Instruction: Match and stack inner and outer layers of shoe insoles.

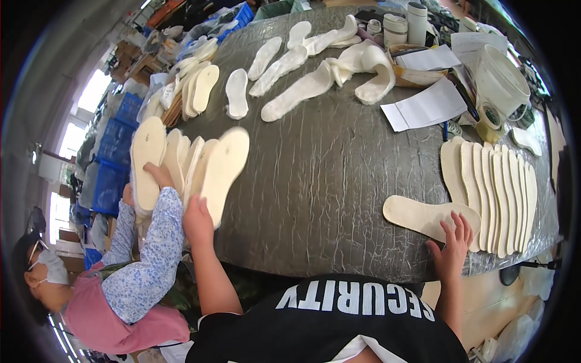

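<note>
At the left table edge, my left hand (198,219) grips the lower end of a cream insole (227,160), which is tilted upright and slightly blurred at its toe. Right behind it stands a fanned row of similar insoles (174,154). On the right, my right hand (455,245) has its fingers spread at the end of a single insole (417,215) lying crosswise; its fingertips rest on or just over the surface. This insole's right end overlaps a fanned row of overlapping insoles (484,193).
To my left a masked co-worker (121,290) handles a fluffy-edged insole (147,151). White fleece insoles (296,91) lie at the table's far side. Papers (426,106), a white bucket (502,78), tape rolls (490,118) and jars (396,29) crowd the far right. Blue crates (115,139) stand left.
</note>
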The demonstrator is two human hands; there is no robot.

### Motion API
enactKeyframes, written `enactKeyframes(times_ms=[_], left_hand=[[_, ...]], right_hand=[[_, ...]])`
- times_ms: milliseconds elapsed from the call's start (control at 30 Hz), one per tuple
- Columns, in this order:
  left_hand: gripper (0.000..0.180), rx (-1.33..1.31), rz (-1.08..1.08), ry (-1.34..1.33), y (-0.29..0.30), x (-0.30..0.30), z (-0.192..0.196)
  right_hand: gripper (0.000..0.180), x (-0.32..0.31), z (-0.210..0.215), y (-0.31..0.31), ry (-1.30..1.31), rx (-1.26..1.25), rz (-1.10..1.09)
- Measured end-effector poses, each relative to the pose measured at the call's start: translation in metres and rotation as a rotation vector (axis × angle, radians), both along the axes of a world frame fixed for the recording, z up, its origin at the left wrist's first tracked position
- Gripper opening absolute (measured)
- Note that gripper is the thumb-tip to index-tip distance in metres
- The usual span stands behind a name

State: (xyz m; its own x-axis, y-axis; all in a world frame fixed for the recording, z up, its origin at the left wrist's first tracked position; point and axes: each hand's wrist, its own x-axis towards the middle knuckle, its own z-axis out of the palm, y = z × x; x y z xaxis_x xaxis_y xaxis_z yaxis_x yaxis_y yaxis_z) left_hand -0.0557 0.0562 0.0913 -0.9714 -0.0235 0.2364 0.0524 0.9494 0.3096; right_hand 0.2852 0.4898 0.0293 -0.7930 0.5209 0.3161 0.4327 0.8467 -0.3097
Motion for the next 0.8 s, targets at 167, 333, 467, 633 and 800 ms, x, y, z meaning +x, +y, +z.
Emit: enactKeyframes(times_ms=[167,333,467,633,800], left_hand=[[0.030,-0.525,0.066,0.115,0.015,0.018,-0.009],[0.026,-0.142,-0.553,0.287,0.088,-0.025,-0.014],[0.024,-0.073,-0.781,0.278,0.189,-0.091,-0.041],[0.037,-0.156,-0.711,0.236,0.252,-0.162,-0.064],[0.050,-0.289,-0.540,-0.098,0.266,-0.184,-0.066]], right_hand=[[0.054,-0.011,0.011,0.020,-0.164,-0.056,0.161],[0.029,-0.024,-0.003,0.029,-0.084,0.231,0.305],[0.020,-0.028,-0.010,0.028,0.058,0.315,0.382],[0.020,-0.032,0.009,-0.016,0.103,0.232,0.598],[0.041,-0.036,0.001,-0.049,0.066,0.033,0.767]])
